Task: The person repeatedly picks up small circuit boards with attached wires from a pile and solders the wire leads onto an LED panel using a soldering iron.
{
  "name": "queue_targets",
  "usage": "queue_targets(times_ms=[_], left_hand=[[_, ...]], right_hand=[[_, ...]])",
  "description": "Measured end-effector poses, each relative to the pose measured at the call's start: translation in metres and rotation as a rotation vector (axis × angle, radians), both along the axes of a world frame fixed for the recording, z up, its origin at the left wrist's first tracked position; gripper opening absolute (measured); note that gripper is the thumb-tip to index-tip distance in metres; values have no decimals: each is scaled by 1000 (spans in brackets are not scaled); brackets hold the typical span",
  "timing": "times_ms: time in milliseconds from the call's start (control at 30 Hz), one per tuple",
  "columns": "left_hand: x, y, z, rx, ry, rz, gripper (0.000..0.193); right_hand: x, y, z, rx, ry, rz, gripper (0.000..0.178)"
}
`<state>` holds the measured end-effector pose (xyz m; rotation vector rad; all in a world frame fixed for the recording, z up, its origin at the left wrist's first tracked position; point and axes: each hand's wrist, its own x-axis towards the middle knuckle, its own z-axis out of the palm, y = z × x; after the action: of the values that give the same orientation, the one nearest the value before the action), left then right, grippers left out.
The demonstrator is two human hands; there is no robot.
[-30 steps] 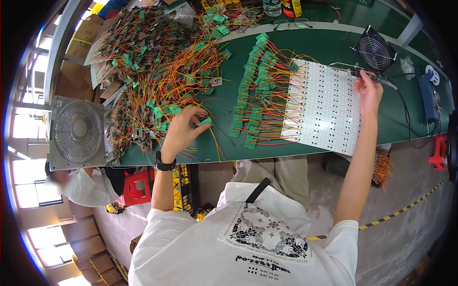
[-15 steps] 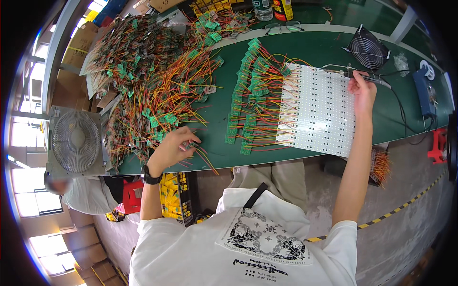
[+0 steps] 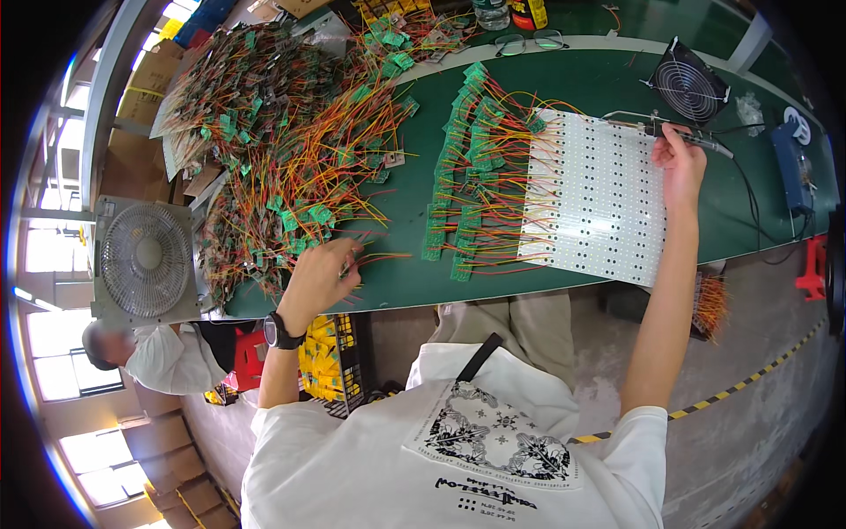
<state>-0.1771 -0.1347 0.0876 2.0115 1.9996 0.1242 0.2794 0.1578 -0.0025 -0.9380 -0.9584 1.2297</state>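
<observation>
At upper right, a soldering iron (image 3: 703, 140) is held by the right hand (image 3: 679, 167); at centre-left, wires (image 3: 385, 256) by the left hand (image 3: 324, 277).

Wired-board pile (image 3: 264, 115) on table (image 3: 397, 198), left; board rows (image 3: 451, 159) mid; panel (image 3: 595, 194) right of rows; fan (image 3: 690, 88) behind panel, rightward; glasses (image 3: 530, 41) behind rows.

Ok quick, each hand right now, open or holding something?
Left hand: closed on thin wires; anything else inside is hidden.
Right hand: closed around a soldering iron.

Black lettering (image 3: 480, 487) and numbers (image 3: 504, 505) stand on the white shirt (image 3: 344, 472); small print (image 3: 489, 477) edges its patterned patch (image 3: 498, 432).
</observation>
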Motion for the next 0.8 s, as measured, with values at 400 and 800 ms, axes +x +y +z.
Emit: queue_targets(times_ms=[400, 800], left_hand=[[-10, -14, -20, 67, -406, 300, 13], [9, 7, -27, 162, -873, 429, 18]], right_hand=[[-1, -1, -2, 8, 7, 24, 18], [1, 2, -3, 10, 17, 23, 18]])
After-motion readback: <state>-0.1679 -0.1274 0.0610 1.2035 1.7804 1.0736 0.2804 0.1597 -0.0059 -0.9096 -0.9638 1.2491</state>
